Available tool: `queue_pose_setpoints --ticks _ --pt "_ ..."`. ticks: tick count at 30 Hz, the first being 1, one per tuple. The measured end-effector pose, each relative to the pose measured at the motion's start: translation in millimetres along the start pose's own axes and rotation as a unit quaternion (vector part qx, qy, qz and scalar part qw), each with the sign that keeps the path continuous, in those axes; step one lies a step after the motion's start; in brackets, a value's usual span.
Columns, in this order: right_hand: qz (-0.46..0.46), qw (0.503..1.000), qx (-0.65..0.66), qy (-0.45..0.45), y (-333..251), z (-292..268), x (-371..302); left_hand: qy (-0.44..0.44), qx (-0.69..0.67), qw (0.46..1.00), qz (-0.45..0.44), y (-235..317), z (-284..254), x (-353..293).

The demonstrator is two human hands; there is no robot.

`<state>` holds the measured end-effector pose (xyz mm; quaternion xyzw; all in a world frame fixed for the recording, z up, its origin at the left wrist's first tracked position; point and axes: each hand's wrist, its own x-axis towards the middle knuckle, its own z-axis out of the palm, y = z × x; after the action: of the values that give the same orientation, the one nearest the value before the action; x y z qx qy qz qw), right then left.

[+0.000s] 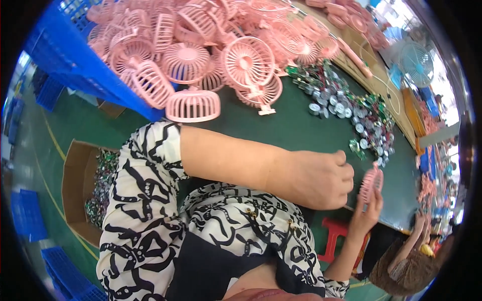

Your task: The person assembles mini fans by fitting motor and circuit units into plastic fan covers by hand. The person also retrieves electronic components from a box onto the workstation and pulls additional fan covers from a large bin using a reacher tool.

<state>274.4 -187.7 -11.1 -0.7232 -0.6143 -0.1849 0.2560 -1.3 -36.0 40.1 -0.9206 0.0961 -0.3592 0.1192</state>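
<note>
My left hand (319, 180) reaches across the front of my body, its back turned up. Its fingers are curled closed, and whatever they may hold is hidden. To its right, my right hand (369, 210) grips a pink fan guard (370, 184) by its lower side, at the edge of the dark green table (281, 131). Just beyond both hands lies a heap of small round silver motors (341, 107) with wires and green circuit boards (357, 148). Farther off, a large pile of pink fan guards (186, 61) covers the left part of the table.
A blue crate (83, 65) leans at the far left beside the pile. On the floor to my left stands a cardboard box (80, 188) of small parts. A red stool (332, 238) is below the table edge. Another person (409, 268) sits at right.
</note>
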Motion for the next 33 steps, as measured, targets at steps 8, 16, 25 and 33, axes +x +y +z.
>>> queue_pose_setpoints --ticks 8,16,25,33 --pt "-0.082 0.99 -0.072 0.086 -38.8 -11.6 27.5 0.088 0.057 0.988 -0.114 20.6 -66.9 -47.6" --pt "-0.093 0.991 0.063 0.068 -51.1 33.2 65.7 -0.251 0.221 0.869 -0.364 -29.4 -105.9 -69.0" --pt "-0.045 0.984 0.155 0.07 -33.8 27.1 62.8 -0.178 0.205 0.928 -0.256 -27.0 -87.1 -88.6" --pt "-0.059 0.984 0.159 0.051 -30.3 24.9 60.1 -0.183 0.234 0.911 -0.287 -14.4 -107.3 -131.9"
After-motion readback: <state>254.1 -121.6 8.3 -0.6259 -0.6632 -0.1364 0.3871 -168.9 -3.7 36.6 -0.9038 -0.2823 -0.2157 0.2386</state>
